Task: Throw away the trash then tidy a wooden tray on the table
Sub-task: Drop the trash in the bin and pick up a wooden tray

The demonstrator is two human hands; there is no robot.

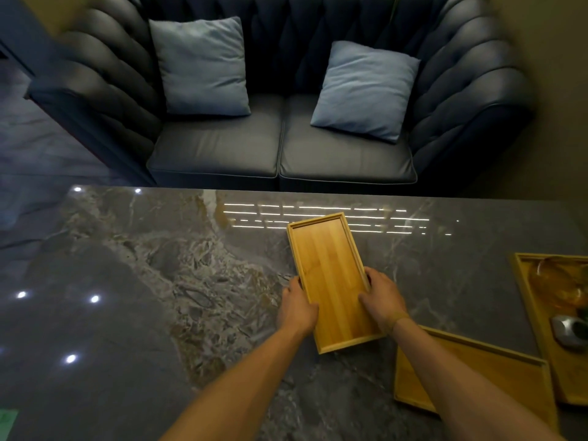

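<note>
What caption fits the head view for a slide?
Both hands, left and right, grip an empty wooden tray on a marble table.

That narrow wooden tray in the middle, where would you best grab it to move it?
Grip the narrow wooden tray by its two long raised rims, one hand from each side, near the end closest to you. The left hand and right hand already do this; it is long, shallow and empty.

Table [159, 281] bare to the left; wooden trays [477, 370] crowd the right.
</note>
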